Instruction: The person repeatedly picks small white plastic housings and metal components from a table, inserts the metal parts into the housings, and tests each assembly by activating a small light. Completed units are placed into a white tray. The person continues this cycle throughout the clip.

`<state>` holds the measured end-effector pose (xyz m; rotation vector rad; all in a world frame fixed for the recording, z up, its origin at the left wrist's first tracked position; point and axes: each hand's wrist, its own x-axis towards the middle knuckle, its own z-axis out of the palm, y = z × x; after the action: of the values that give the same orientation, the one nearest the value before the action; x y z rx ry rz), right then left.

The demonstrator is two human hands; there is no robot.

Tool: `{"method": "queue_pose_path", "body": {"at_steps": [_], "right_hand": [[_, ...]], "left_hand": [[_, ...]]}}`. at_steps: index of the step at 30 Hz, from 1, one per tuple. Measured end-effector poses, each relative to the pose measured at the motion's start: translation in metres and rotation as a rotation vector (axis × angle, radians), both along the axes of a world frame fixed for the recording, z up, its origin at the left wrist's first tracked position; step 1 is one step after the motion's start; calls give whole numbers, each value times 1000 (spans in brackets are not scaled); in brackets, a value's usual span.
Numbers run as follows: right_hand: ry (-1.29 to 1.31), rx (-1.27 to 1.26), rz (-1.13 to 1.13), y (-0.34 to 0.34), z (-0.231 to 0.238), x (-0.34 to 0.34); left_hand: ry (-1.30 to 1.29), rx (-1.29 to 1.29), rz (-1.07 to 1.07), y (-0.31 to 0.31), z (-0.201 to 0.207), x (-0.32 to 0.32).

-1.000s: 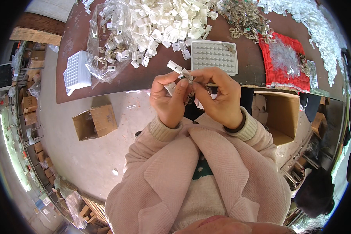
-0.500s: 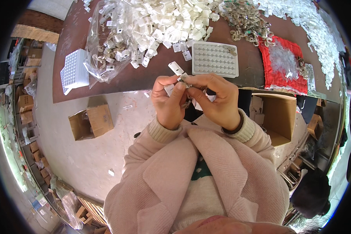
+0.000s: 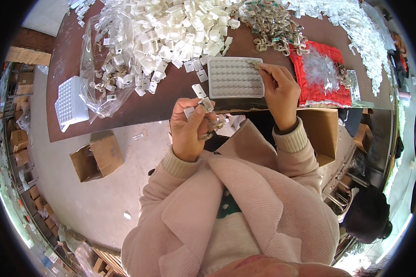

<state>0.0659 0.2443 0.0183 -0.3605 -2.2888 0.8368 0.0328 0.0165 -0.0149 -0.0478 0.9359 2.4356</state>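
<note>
Near the table's front edge, my left hand (image 3: 188, 129) is closed around several small white plastic tags (image 3: 199, 91) with a slot in each, standing up between thumb and fingers. A loop of brownish beaded-looking strands (image 3: 216, 124) hangs from the same hand. My right hand (image 3: 282, 94) reaches to the far right corner of a shallow white tray (image 3: 235, 94) with rows of small hollows. Its thumb and forefinger are pinched together at small beige pieces (image 3: 253, 63) in that corner. Whether a piece is between the fingertips is too small to tell.
A large heap of white tags (image 3: 180, 34) covers the table behind the tray. A clear bag (image 3: 94, 64) and stacked white trays (image 3: 70, 101) lie left. Brownish strands (image 3: 275, 27), a red cloth (image 3: 316, 90) and clear pieces (image 3: 365, 46) lie right. Cardboard boxes (image 3: 107, 154) stand below.
My right hand has left my left hand and moved right and away to the tray's far corner. My left hand keeps the white tags. The whole view has shifted slightly.
</note>
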Motion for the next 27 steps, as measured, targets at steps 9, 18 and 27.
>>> {"method": "queue_pose_path", "body": {"at_steps": [9, 18, 27], "right_hand": [[-170, 180, -36, 13, -16, -9], [-244, 341, 64, 20, -8, -17], [-96, 276, 209, 2, 15, -14]], "left_hand": [[60, 8, -62, 3, 0, -1], [76, 10, -77, 12, 7, -1], [102, -18, -58, 12, 14, 3]]}}
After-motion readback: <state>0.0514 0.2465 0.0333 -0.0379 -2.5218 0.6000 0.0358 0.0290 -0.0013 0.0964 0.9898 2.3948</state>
